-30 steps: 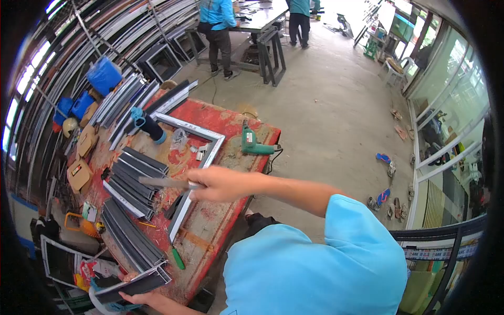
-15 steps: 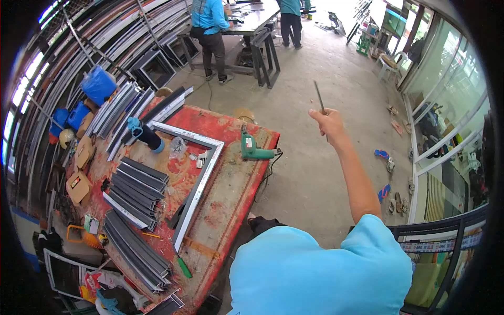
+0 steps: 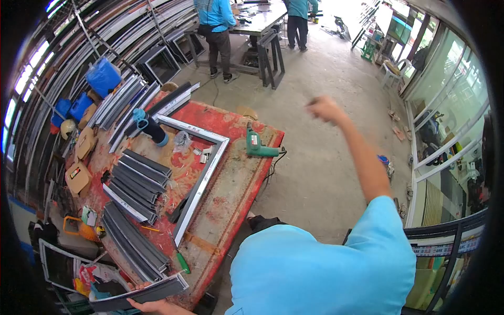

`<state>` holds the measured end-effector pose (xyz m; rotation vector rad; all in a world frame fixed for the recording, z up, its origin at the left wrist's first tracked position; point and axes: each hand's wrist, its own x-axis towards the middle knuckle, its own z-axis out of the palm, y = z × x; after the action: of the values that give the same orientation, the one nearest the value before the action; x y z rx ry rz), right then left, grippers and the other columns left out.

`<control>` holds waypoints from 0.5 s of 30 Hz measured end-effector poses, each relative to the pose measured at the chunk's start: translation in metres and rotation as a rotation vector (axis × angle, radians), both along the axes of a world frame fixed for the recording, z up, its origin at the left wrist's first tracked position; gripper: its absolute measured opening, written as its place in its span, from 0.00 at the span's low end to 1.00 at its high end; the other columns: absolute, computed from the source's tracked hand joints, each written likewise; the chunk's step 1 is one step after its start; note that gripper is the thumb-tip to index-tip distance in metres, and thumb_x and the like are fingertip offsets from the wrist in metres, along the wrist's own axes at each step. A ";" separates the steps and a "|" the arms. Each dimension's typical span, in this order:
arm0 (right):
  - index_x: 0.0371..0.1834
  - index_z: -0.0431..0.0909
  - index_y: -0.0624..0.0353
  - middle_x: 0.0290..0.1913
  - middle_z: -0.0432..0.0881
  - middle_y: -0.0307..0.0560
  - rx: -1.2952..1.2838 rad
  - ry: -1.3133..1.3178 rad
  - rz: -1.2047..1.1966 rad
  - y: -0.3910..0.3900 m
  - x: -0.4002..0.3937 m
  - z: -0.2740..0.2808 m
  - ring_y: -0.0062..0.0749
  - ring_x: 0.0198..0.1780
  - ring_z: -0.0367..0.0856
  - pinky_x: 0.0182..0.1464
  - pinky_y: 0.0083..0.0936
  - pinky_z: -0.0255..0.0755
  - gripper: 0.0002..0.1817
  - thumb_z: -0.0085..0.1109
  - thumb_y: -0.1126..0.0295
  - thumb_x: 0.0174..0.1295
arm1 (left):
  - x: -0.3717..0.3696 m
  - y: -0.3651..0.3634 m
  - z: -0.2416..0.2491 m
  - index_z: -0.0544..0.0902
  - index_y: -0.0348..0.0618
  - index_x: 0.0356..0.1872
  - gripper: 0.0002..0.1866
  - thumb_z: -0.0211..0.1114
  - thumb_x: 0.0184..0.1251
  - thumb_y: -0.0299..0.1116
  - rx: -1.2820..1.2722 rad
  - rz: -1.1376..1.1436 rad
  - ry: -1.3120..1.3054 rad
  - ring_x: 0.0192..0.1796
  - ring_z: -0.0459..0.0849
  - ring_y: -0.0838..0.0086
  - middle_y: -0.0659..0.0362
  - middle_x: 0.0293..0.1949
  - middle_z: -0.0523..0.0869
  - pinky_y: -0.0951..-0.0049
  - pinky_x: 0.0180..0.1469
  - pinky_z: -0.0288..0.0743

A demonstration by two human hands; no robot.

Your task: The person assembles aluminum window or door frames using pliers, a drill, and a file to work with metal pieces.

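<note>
At the bottom left, my left hand (image 3: 152, 305) grips a dark profile (image 3: 170, 287) at the table's near end, thumb beneath and fingertips showing over its upper edge. My right hand (image 3: 326, 110) is raised above the floor, right of the table, blurred, its fingers curled round something dark that I cannot make out. Near the left hand, a bundle of dark profiles (image 3: 128, 241) and a green-handled tool (image 3: 183, 263) lie on the red table (image 3: 218, 212). A light angled frame (image 3: 202, 184) rests beyond them, with a green drill (image 3: 260, 146) at the table's right edge.
More short profiles (image 3: 137, 178), a dark bottle (image 3: 152, 131) and a pencil (image 3: 150, 229) are on the table. Two people in blue tops are around a workbench (image 3: 257, 23) at the back. Glass panels (image 3: 446, 100) stand at right; a cord hangs beside the drill.
My left hand has come into view with the dark profile, which is lifted and turned. My right hand has tilted, and the thin rod it held upright no longer shows clearly.
</note>
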<state>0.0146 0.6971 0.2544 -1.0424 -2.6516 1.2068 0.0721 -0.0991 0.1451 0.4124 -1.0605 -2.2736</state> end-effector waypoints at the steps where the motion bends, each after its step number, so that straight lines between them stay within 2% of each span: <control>1: 0.53 0.83 0.59 0.34 0.85 0.43 -0.016 0.028 0.255 -0.057 -0.002 0.015 0.26 0.29 0.81 0.30 0.26 0.77 0.20 0.65 0.64 0.58 | -0.004 0.004 0.001 0.71 0.30 0.63 0.35 0.54 0.69 0.54 -0.013 -0.019 -0.018 0.40 0.77 0.65 0.55 0.35 0.77 0.61 0.46 0.74; 2: 0.53 0.84 0.58 0.39 0.87 0.45 -0.184 0.192 0.554 -0.099 -0.009 0.000 0.29 0.37 0.84 0.42 0.29 0.80 0.17 0.62 0.69 0.61 | -0.006 0.029 0.010 0.73 0.31 0.60 0.34 0.55 0.67 0.55 0.005 0.007 0.029 0.40 0.77 0.65 0.54 0.36 0.77 0.61 0.46 0.73; 3: 0.53 0.83 0.59 0.43 0.88 0.46 -0.207 0.411 0.966 -0.150 -0.010 0.001 0.32 0.45 0.84 0.52 0.30 0.78 0.15 0.61 0.71 0.63 | -0.007 0.048 0.014 0.73 0.31 0.60 0.34 0.55 0.67 0.55 0.000 -0.001 0.024 0.40 0.77 0.65 0.54 0.36 0.77 0.61 0.46 0.73; 4: 0.53 0.83 0.59 0.43 0.87 0.46 -0.424 0.256 1.025 -0.196 -0.006 -0.005 0.31 0.47 0.84 0.55 0.29 0.76 0.15 0.61 0.69 0.65 | -0.010 0.064 0.016 0.75 0.31 0.58 0.34 0.55 0.68 0.55 0.063 0.024 0.047 0.39 0.77 0.65 0.54 0.35 0.77 0.64 0.45 0.73; 5: 0.52 0.82 0.61 0.40 0.86 0.50 -0.508 0.278 1.175 -0.239 -0.002 -0.014 0.31 0.44 0.83 0.51 0.29 0.76 0.15 0.62 0.67 0.66 | -0.013 0.081 0.020 0.76 0.30 0.57 0.33 0.55 0.68 0.55 0.129 0.051 0.076 0.38 0.77 0.65 0.55 0.34 0.77 0.67 0.44 0.74; 7: 0.41 0.81 0.67 0.32 0.81 0.54 -0.432 0.358 1.281 -0.307 0.007 -0.030 0.35 0.35 0.78 0.39 0.36 0.72 0.14 0.62 0.64 0.67 | -0.014 0.114 0.030 0.76 0.30 0.56 0.34 0.55 0.67 0.56 0.185 0.139 0.053 0.39 0.77 0.65 0.54 0.34 0.77 0.66 0.43 0.74; 9: 0.44 0.78 0.67 0.30 0.79 0.51 -0.530 0.229 1.215 -0.344 0.017 -0.044 0.37 0.31 0.77 0.37 0.37 0.71 0.14 0.60 0.65 0.69 | -0.014 0.123 0.025 0.76 0.30 0.55 0.34 0.56 0.66 0.56 0.216 0.158 0.034 0.40 0.77 0.65 0.53 0.34 0.77 0.65 0.44 0.74; 13: 0.52 0.74 0.66 0.33 0.80 0.51 -0.655 0.231 1.233 -0.363 0.031 -0.073 0.38 0.31 0.77 0.39 0.36 0.72 0.16 0.58 0.64 0.70 | 0.003 0.085 0.012 0.76 0.30 0.52 0.33 0.56 0.64 0.56 0.194 0.092 0.060 0.40 0.77 0.63 0.53 0.36 0.77 0.62 0.47 0.74; 15: 0.59 0.70 0.66 0.36 0.80 0.52 -1.090 0.028 1.192 -0.363 0.033 -0.074 0.39 0.35 0.79 0.39 0.34 0.74 0.20 0.56 0.66 0.69 | 0.006 0.066 0.008 0.75 0.30 0.51 0.33 0.55 0.63 0.56 0.207 0.186 0.058 0.41 0.77 0.62 0.53 0.36 0.77 0.62 0.47 0.74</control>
<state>0.0479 0.3338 0.1808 0.8919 -2.3817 2.8855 0.0778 -0.0328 0.1536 0.5031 -0.7288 -2.2204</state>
